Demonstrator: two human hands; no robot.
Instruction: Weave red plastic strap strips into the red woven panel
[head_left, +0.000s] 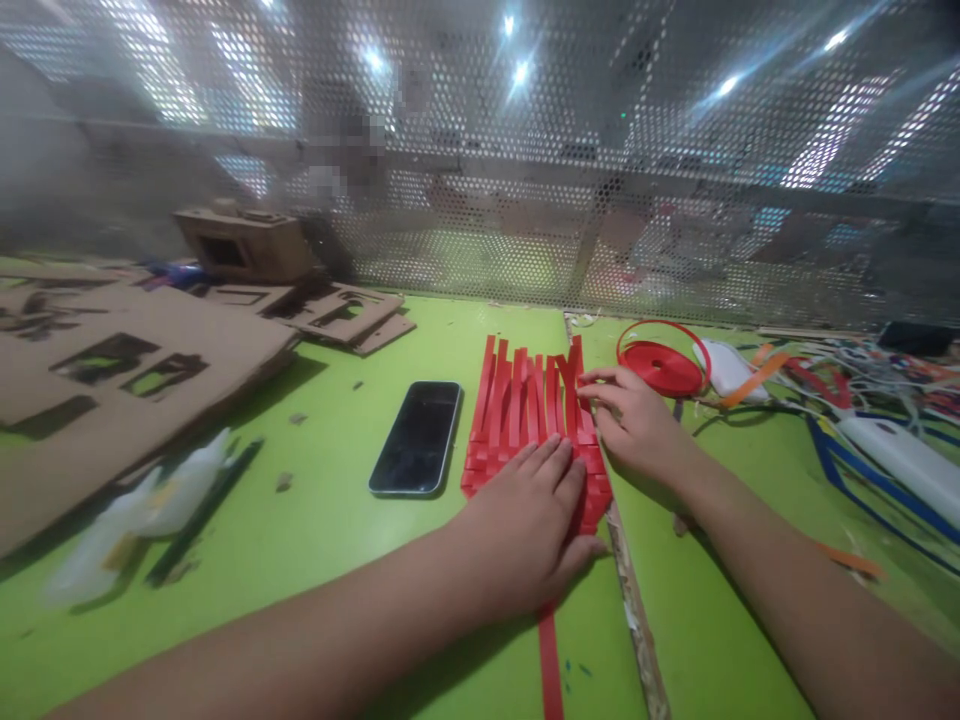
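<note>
A: Where does the red ribbon mat (525,410) sit?

B: Flat on the green tabletop (315,540), just right of the black phone (417,437). Everything else I'll place from that mat. Its upright strips stand loose at the far end; the near end looks woven tight.

A: And the hands?

B: The left hand (525,520) lies palm down on the mat's near edge, fingers (551,458) together and flat, pressing the weave and gripping nothing. The right hand (634,420) is at the mat's right edge, its fingers pinched on the end of a red strip (577,385) at the far right corner.

A: So which step is this?

B: My reading: one strip is being woven or tucked into the side while the other hand pins the mat. The next move would call for steady pressure from the left and a careful pull or fold of that strip, so the rows don't shift.

A: What lies around?

B: Just beyond the mat's right corner, a red ribbon roll (663,362); well left of it, cardboard cutouts (112,370); a loose red strip runs out from its near edge.
</note>
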